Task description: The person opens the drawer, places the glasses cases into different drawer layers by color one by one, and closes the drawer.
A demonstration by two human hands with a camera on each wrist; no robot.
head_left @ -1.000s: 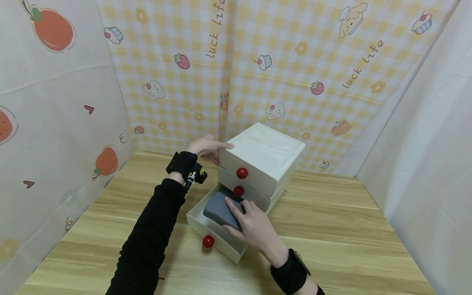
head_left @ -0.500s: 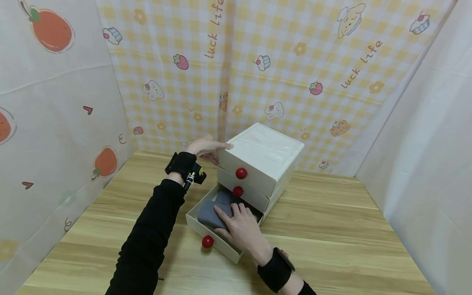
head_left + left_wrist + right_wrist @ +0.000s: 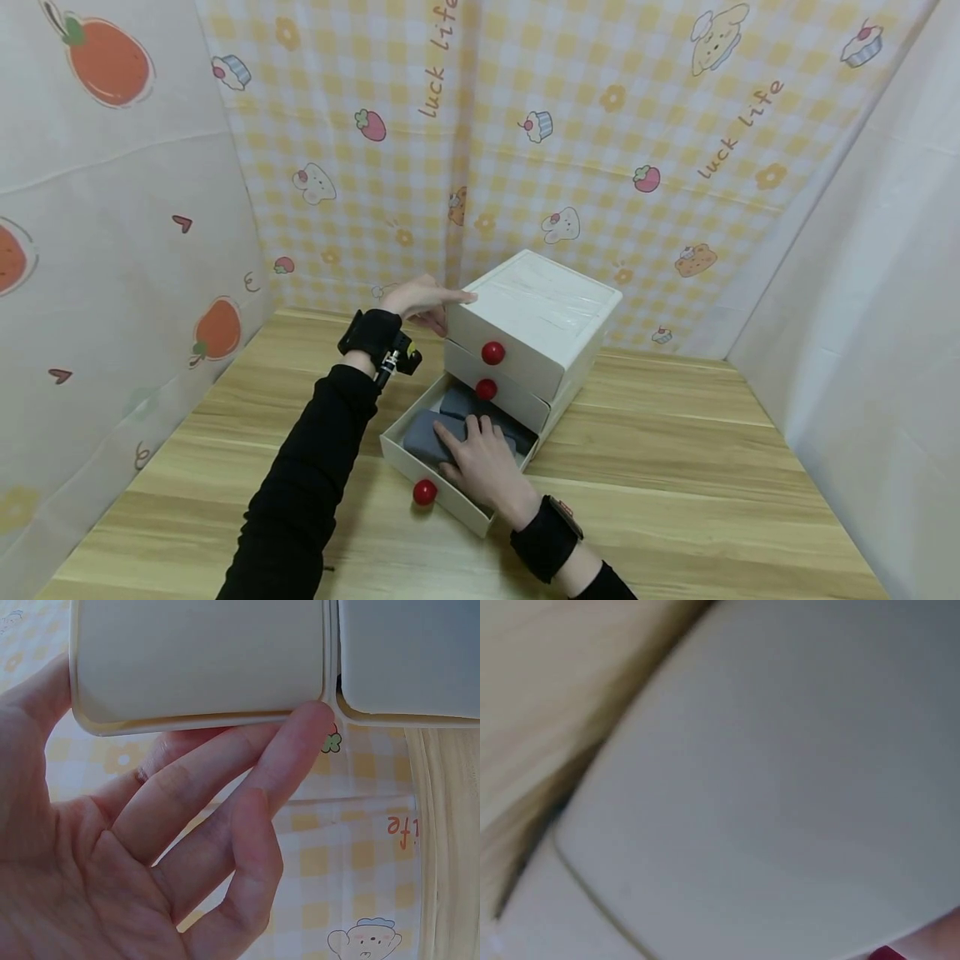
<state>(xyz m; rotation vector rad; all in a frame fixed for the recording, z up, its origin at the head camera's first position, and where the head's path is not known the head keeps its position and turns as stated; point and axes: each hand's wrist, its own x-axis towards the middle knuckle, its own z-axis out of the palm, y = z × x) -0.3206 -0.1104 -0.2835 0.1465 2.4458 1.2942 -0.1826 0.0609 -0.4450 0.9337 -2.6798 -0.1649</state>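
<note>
A small white drawer cabinet (image 3: 536,308) with red knobs stands on the table. My left hand (image 3: 420,302) grips its upper left edge, thumb on top and fingers against the side, as the left wrist view also shows. The bottom drawer (image 3: 442,492) is pulled out. In it lies a grey block with rounded corners (image 3: 426,437), its exact kind unclear. My right hand (image 3: 489,468) holds this block, index finger across its top and thumb at its near side. Behind it, partly hidden under the middle drawer, sits a darker grey piece (image 3: 459,402).
The two upper drawers, with a top red knob (image 3: 492,353) and a middle red knob (image 3: 486,389), are closed. Wood-grain table (image 3: 675,467) surrounds the cabinet. A checked curtain (image 3: 570,167) hangs behind, with white cloth on both sides.
My right hand has moved left and slightly down within the bottom drawer, bringing the grey block toward the drawer's front left. The darker piece behind has come into view. My left hand has stayed put.
</note>
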